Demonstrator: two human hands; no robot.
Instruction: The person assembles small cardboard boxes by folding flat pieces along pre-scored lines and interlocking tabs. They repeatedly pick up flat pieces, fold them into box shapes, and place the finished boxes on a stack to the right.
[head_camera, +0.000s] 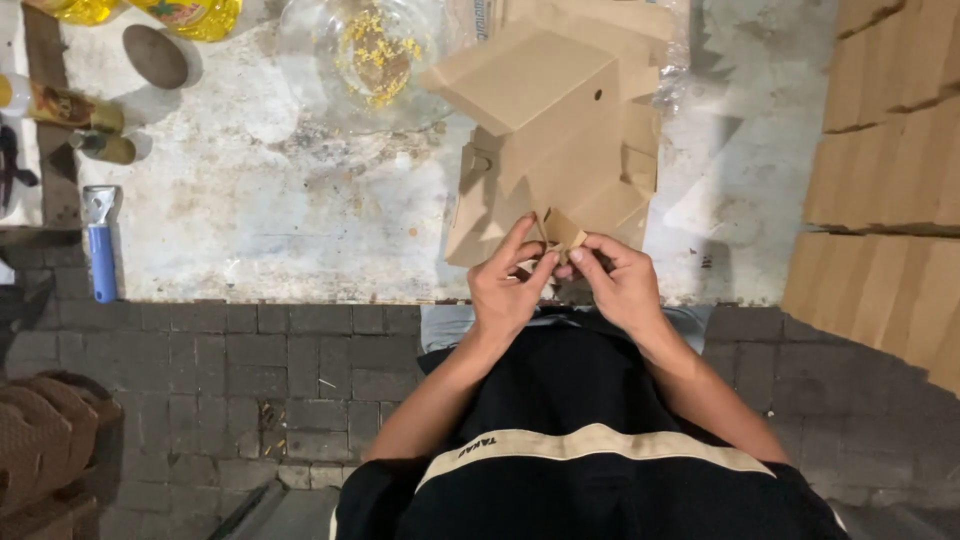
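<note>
Pinching: both hands are meeting over a small cardboard tab (577, 240) at the near edge of the worktop (280, 210), just in front of the person's body.
Left hand: the left hand (505, 290) is closing thumb and forefinger on the tab from the left, with its fingers pointing up and to the right.
Right hand: the right hand (625, 285) is closing on the same tab from the right; the fingertips of both hands are touching or nearly so.
Relation: the folded cardboard piece (555, 130) is lying directly beyond the fingertips, rising away from them toward the far edge; both hands are equally near.
Axis: its long axis is running from near to far, slightly tilted left.
Material: plain brown card, matt, stiff, with sharp creases and a small round hole.
Worktop surface: pale, worn and stained.
Surroundings: a blue-handled scraper (100, 240) is lying at the left edge; a clear glass bowl (360, 55) with yellow bits is sitting at the far edge; flat cardboard stacks (885, 200) are standing at the right.
</note>
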